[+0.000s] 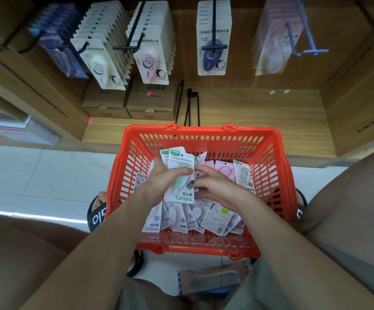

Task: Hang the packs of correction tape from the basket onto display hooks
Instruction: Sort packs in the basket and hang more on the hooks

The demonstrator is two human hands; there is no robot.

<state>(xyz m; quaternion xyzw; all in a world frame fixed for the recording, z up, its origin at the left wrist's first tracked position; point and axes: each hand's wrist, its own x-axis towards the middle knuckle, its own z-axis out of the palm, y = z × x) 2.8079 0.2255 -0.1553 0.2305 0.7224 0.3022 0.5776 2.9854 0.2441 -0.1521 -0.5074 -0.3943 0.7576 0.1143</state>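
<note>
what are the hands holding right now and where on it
The left hand grips green correction tape packs by their left edge, above the basket. The right hand touches their right side.

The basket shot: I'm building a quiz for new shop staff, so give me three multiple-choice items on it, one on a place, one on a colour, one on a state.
1. Where do the loose packs lie?
A. in the basket
B. on the floor tiles
C. on top of the cardboard boxes

2. What colour is the basket?
A. blue
B. red-orange
C. grey

3. What is the left hand doing?
A. hanging free
B. pushing a hook
C. holding green packs

Answers:
1 A: the loose packs fill the bottom of the basket.
2 B: its slatted walls and rim are red-orange.
3 C: the left hand grips the green packs above the pile, while the right hand reaches in beside them.
</note>
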